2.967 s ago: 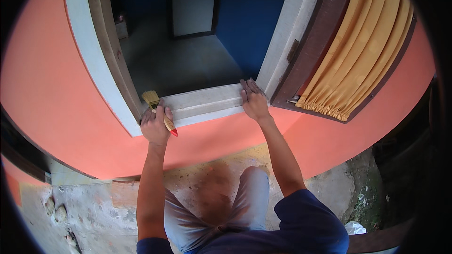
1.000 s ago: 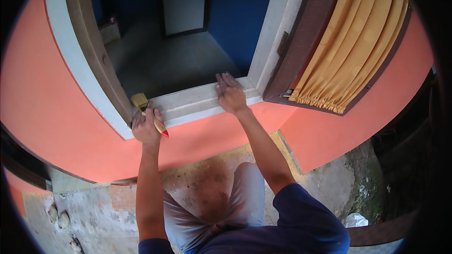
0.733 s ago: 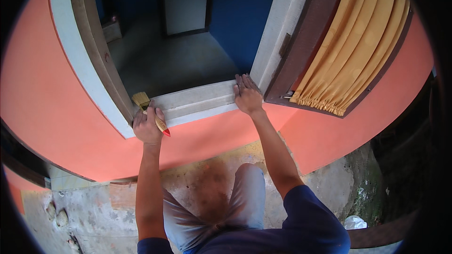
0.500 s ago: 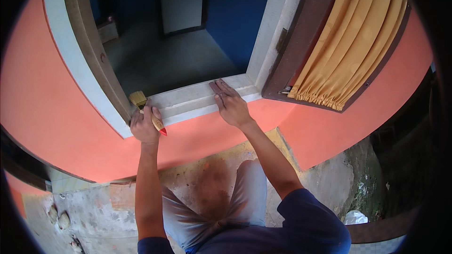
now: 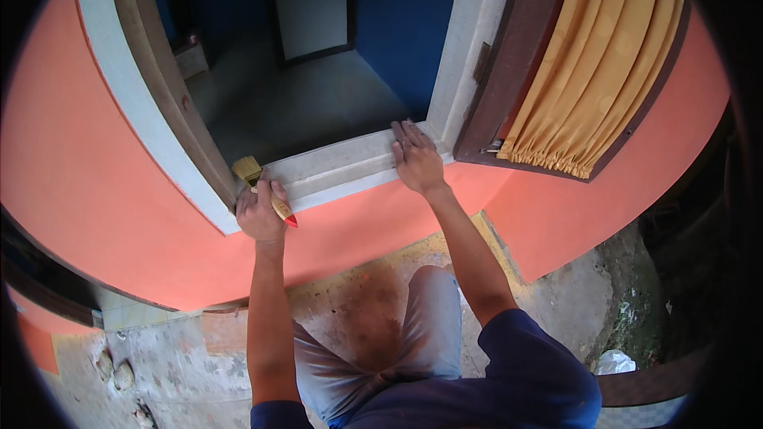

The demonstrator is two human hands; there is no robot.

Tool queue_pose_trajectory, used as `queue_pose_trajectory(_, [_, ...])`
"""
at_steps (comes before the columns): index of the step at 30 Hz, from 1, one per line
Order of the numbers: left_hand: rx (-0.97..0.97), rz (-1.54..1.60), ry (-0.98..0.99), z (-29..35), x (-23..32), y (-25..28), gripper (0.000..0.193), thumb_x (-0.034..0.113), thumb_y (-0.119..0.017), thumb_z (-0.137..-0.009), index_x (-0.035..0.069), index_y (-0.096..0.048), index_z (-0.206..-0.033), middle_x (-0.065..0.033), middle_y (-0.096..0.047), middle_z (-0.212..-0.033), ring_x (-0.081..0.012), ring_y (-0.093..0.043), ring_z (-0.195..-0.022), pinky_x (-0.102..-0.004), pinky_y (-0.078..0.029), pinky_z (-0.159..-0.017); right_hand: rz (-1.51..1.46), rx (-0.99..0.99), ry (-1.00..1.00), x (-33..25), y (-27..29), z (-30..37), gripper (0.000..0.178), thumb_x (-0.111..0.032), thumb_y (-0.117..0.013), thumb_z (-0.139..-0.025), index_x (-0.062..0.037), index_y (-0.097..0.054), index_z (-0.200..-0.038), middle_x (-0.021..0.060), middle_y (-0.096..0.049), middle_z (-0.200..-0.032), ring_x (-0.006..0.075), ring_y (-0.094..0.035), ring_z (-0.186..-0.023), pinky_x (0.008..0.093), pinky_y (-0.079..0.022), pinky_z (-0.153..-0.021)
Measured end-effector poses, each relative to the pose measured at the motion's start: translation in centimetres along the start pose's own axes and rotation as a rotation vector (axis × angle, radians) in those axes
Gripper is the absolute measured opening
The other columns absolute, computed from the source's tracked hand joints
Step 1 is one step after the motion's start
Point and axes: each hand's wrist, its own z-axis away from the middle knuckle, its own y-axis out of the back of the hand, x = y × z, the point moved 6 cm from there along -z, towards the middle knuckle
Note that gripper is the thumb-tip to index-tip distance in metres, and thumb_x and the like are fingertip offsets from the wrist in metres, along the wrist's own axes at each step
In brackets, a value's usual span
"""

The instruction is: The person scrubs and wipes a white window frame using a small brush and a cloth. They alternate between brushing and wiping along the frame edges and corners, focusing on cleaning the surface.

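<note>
Coral wall [image 5: 381,222], bent by the lens. Window frame [image 5: 467,48] set in it, top cut off; room behind too dark for detail. Shutter [image 5: 517,56] and curtain [image 5: 596,71] past the frame's right edge, tops also cut off. Sill [image 5: 342,163] along the frame's bottom, both ends partly covered by hands.

Right hand [image 5: 419,163]: near sill's right corner, fingers stretched out, slightly parted, tips at the inner edge. Underside hidden; can't tell if it holds anything thin. Left hand [image 5: 261,210]: at sill's left corner, fingers curled, closed round the brush [image 5: 281,208]; some fingertips hard to make out.

Brush tilted across that corner: bristles toward the inner edge, red handle tip past the front edge, mid-handle partly covered by the hand.
</note>
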Motion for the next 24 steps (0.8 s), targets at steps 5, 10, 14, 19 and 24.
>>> queue_pose_trajectory(5, [0.048,-0.024,-0.035,-0.4,0.6,-0.4,0.02,0.019,-0.065,-0.091,0.011,-0.076,-0.106,-0.0116,-0.07,-0.072,-0.0304,-0.07,-0.068,-0.0415,-0.061,-0.083,0.052,0.019,-0.034,-6.8,-2.6,0.1,0.052,-0.03,-0.042,-0.106,-0.0011,-0.054,-0.148,0.0198,-0.055,-0.152,0.0322,-0.043,-0.149,0.0467,-0.03,-0.124])
queue_pose_trajectory(10, [0.018,-0.006,-0.009,-0.2,-0.1,0.0,0.021,0.019,-0.065,-0.091,0.011,-0.076,-0.106,-0.0118,-0.07,-0.072,-0.0302,-0.071,-0.069,-0.0415,-0.061,-0.082,-0.198,-0.05,0.149,-10.9,-2.3,0.7,0.05,-0.026,-0.044,-0.106,-0.002,-0.055,-0.148,0.0201,-0.056,-0.151,0.0306,-0.044,-0.148,0.0438,-0.032,-0.124])
queue_pose_trajectory(14, [0.021,-0.005,0.001,0.3,-0.3,-0.4,0.021,0.019,-0.065,-0.091,0.011,-0.076,-0.106,-0.012,-0.07,-0.072,-0.0305,-0.071,-0.07,-0.0419,-0.06,-0.081,-0.011,-0.033,-0.04,-0.2,0.1,-0.2,0.048,-0.027,-0.043,-0.106,-0.0046,-0.055,-0.148,0.0207,-0.054,-0.152,0.031,-0.043,-0.148,0.045,-0.032,-0.123])
queue_pose_trajectory(19, [0.06,0.0,-0.035,-0.3,0.7,-0.4,0.02,0.02,-0.065,-0.092,0.01,-0.076,-0.106,-0.0126,-0.07,-0.071,-0.031,-0.071,-0.069,-0.0424,-0.06,-0.078,0.036,0.055,-0.057,-6.5,-2.6,0.0,0.05,-0.027,-0.044,-0.106,-0.0019,-0.056,-0.147,0.0219,-0.056,-0.151,0.0322,-0.043,-0.149,0.0454,-0.032,-0.124])
queue_pose_trajectory(24, [0.041,0.002,-0.026,-0.1,-0.5,0.1,0.019,0.021,-0.066,-0.092,0.014,-0.075,-0.107,-0.0106,-0.067,-0.069,-0.03,-0.068,-0.065,-0.042,-0.058,-0.071,-0.247,-0.044,0.185,-15.1,-2.9,0.9,0.047,-0.026,-0.045,-0.106,-0.0022,-0.058,-0.145,0.0208,-0.06,-0.146,0.0309,-0.048,-0.145,0.0445,-0.035,-0.122])
